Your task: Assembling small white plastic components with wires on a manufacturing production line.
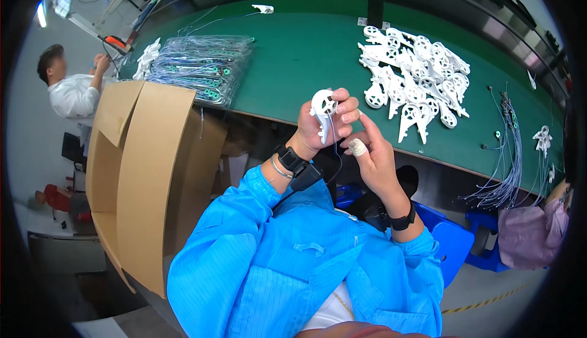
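Observation:
My left hand [339, 110] is closed around a white plastic housing [323, 103] with a round spoked head and a narrow tapering arm, raised in front of the bench edge. A thin wire [335, 143] hangs down from the housing toward my jacket. Just to the right, my right hand [374, 154] is held with thumb and fingers apart, its fingertips close to the left hand and the wire. A pale wrap covers the right thumb tip. Whether the right fingertips touch the wire is hard to see. Similar white housings [420, 72] lie heaped on the green bench [293, 50].
Bundled wires with green ends [205, 63] lie on clear plastic at the bench's left. Loose wires [509, 148] spread at the right. A large open cardboard box [150, 173] stands at my left. Blue stools [443, 234] are below the bench. Another person [76, 90] works far left.

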`<action>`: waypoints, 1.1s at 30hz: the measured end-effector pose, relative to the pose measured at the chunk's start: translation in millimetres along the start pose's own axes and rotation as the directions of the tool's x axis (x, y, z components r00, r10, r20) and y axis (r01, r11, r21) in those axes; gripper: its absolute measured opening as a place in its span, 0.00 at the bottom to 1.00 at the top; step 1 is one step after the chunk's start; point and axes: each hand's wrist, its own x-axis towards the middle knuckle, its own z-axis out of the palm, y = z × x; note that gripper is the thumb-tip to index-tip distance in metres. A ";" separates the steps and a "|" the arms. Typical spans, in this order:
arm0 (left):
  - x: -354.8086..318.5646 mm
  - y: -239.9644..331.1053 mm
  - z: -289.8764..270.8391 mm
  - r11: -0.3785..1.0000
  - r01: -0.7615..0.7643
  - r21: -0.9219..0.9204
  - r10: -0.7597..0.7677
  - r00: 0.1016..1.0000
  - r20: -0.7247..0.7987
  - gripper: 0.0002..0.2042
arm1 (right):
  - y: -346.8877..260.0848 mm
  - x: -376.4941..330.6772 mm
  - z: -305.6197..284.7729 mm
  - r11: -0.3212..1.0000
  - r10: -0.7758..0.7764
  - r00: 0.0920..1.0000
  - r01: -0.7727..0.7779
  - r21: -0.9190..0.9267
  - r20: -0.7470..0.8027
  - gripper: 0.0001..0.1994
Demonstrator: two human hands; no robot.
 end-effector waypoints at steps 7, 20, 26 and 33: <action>6.3 -2.1 4.9 0.998 -0.001 0.070 0.003 1.000 -0.023 0.11 | 11.8 0.6 1.6 0.995 0.001 1.000 0.000 0.097 -0.006 0.28; 17.6 0.9 46.5 0.615 -0.135 0.777 0.368 0.921 -0.131 0.20 | -13.4 32.1 18.1 0.898 0.075 0.996 -0.091 0.431 0.054 0.36; 67.7 79.3 60.1 0.401 -0.174 0.899 0.581 0.807 -0.103 0.16 | -44.7 66.5 5.1 0.914 0.067 0.990 -0.112 0.391 0.127 0.38; 195.0 265.6 90.9 0.250 -0.487 0.837 0.840 0.539 0.063 0.12 | -106.4 88.2 -34.7 0.986 -0.029 0.995 0.044 0.158 -0.098 0.31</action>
